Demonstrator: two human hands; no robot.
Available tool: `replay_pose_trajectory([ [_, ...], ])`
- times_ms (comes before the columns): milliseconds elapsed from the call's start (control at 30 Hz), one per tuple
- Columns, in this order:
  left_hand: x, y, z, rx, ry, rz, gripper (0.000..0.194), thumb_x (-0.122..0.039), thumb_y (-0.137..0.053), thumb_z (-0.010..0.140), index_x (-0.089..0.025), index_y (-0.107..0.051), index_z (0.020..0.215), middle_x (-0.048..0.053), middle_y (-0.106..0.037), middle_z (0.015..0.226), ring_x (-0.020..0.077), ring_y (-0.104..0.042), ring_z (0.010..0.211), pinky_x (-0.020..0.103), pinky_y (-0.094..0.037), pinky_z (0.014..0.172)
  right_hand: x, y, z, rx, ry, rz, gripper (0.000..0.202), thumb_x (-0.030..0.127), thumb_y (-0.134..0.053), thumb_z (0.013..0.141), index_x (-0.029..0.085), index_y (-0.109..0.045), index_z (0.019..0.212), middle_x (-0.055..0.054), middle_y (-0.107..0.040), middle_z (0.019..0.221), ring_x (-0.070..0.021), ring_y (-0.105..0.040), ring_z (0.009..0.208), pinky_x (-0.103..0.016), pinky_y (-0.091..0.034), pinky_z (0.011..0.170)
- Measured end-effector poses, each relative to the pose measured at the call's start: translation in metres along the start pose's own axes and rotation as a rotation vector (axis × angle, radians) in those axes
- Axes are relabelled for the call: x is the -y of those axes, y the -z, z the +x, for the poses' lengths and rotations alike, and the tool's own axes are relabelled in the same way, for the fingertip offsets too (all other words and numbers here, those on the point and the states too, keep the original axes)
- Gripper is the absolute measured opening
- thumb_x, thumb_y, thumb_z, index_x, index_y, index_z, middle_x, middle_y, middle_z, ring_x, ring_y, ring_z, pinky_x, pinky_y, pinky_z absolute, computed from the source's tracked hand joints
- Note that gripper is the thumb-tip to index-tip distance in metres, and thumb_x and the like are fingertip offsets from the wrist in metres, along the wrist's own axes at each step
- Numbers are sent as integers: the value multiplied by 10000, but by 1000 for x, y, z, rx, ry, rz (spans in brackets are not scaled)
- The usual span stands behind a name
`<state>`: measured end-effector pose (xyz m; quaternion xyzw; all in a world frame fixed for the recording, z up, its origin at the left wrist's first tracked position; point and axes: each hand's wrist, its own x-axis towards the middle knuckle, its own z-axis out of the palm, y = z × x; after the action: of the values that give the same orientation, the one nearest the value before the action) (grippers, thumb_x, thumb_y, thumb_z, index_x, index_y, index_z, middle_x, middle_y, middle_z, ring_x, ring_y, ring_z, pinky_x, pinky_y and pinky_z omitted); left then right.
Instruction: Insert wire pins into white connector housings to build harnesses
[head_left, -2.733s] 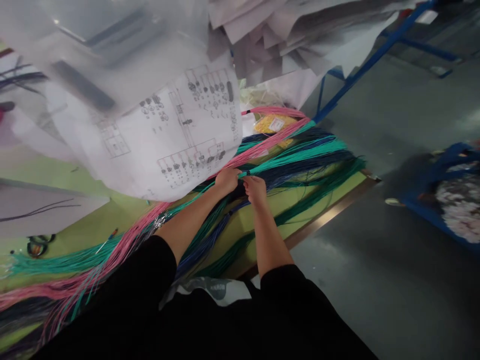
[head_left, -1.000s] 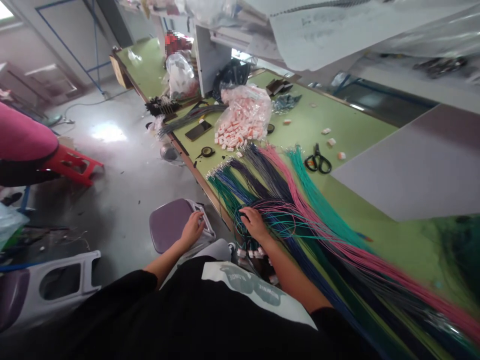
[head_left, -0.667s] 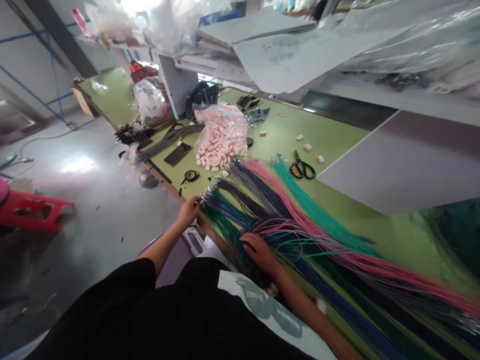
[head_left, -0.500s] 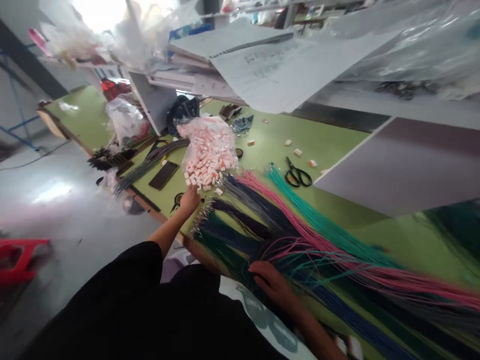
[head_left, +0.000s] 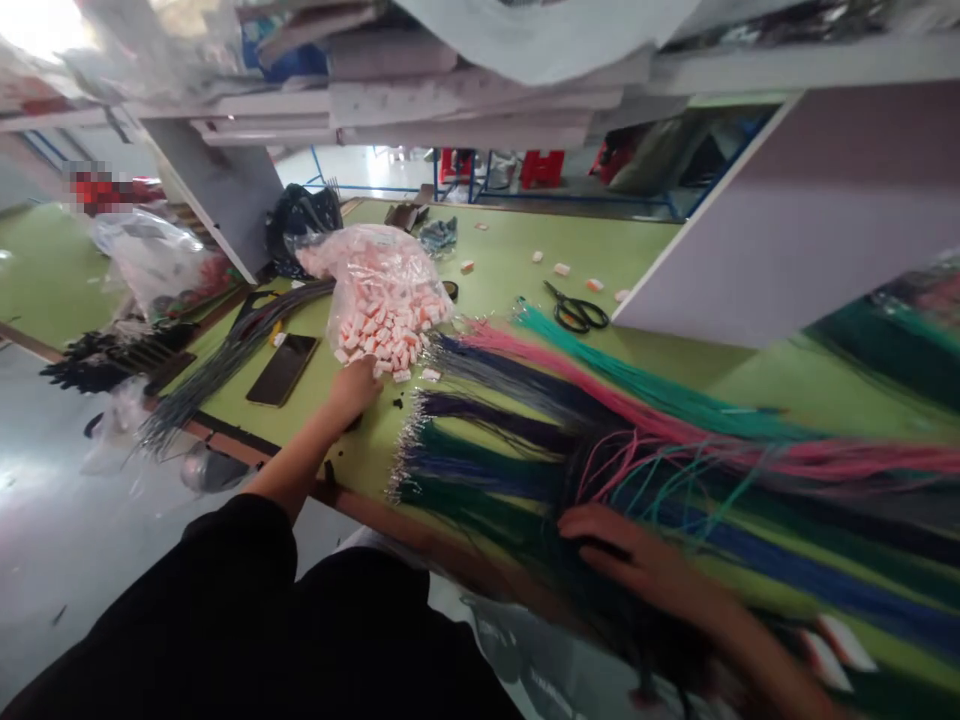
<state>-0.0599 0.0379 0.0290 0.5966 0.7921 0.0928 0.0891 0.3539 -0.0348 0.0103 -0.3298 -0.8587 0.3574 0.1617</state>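
Observation:
My left hand (head_left: 355, 390) reaches the near edge of a pile of small white and orange plastic connectors (head_left: 386, 335). Its fingers look drawn together, with their tips hidden against the pile. The connectors spill from a clear plastic bag (head_left: 367, 255). Over the long wires, my right hand (head_left: 637, 550) is blurred, its fingers bent round a bundle of dark wires (head_left: 592, 470). Loose pink wires (head_left: 622, 460) and teal wires (head_left: 675, 480) curl beside it. Dark green wires (head_left: 465, 500) lie with their metal-tipped ends toward my left hand.
Black scissors (head_left: 576, 308) lie behind the wires, near several loose connectors (head_left: 561, 270). A phone (head_left: 282, 370) and a grey wire bundle (head_left: 232, 350) are at left. A grey upright panel (head_left: 750, 220) and a shelf (head_left: 480, 105) stand over the green table (head_left: 637, 240).
The camera view has turned and dropped, showing more under the shelf. My left hand stays by the connector pile. My right hand remains on the wires, slightly farther right in view.

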Motion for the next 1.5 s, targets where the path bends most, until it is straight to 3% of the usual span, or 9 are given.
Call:
replay_pose_trajectory([
  [133, 5, 29, -26, 8, -211, -230, 355, -193, -472, 768, -151, -646, 1075, 42, -676, 812, 167, -624, 737, 268, -483, 718, 38, 3, 3, -239, -87, -270, 376, 561, -472, 845, 287, -725, 896, -62, -733, 855, -226, -672, 789, -382, -522, 754],
  [233, 10, 40, -54, 134, -343, -519, 381, -219, -443, 778, -152, -658, 1086, -16, -606, 605, 114, -562, 545, 228, -472, 591, 70, -26, 10, -243, -126, -426, 341, 449, -429, 886, 275, -722, 875, -44, -729, 828, -207, -656, 750, -350, -479, 709],
  [433, 23, 21, -92, 317, -301, -1122, 304, -187, -552, 700, -125, -665, 975, -32, -575, 523, 92, -545, 456, 194, -440, 476, 105, -94, 40, -128, -312, -822, 214, 242, -485, 873, 177, -688, 859, -72, -705, 857, -179, -623, 764, -271, -358, 597],
  [567, 29, 9, -99, 478, -305, -1462, 183, -161, -662, 659, -124, -653, 839, 2, -638, 665, 95, -595, 502, 204, -480, 493, 126, -106, 53, 9, -367, -982, 236, 137, -437, 881, 109, -671, 894, -127, -670, 912, -197, -623, 804, -275, -322, 572],
  [767, 27, 2, -93, 595, -344, -1592, 176, -249, -725, 725, -94, -641, 738, 20, -636, 661, 75, -599, 532, 161, -491, 484, 145, -110, 71, 101, -416, -1025, 276, 91, -402, 876, 93, -669, 947, -160, -652, 987, -229, -630, 871, -268, -359, 566],
  [1000, -2, 1, -63, 864, -456, -1454, 239, -76, -758, 647, -102, -615, 836, 7, -652, 713, 87, -650, 610, 168, -539, 583, 141, -97, 94, 188, -440, -951, 251, 84, -433, 806, 92, -676, 867, -145, -678, 903, -239, -639, 789, -288, -350, 571],
  [1167, -15, -4, -51, 968, -486, -1521, 455, 28, -737, 575, -127, -557, 963, -3, -646, 799, 107, -660, 656, 232, -551, 653, 123, -65, 73, 21, -451, -468, 108, 139, -455, 676, 156, -549, 627, -26, -582, 650, -138, -523, 616, -252, -351, 570],
  [1333, -18, -10, -51, 1098, -545, -1459, 351, 2, -721, 611, -95, -595, 924, 25, -636, 810, 120, -642, 740, 302, -538, 777, 112, -29, 49, 240, -477, 8, 138, 301, -497, 657, 186, -567, 627, 22, -522, 584, -109, -455, 551, -244, -361, 542],
  [1500, -17, -12, -50, 1180, -581, -1472, 366, 20, -726, 589, -117, -611, 908, 24, -640, 794, 133, -642, 760, 311, -529, 791, 115, -18, 56, 249, -513, -23, 182, 357, -503, 664, 193, -565, 616, 17, -501, 552, -96, -411, 492, -248, -328, 498],
])
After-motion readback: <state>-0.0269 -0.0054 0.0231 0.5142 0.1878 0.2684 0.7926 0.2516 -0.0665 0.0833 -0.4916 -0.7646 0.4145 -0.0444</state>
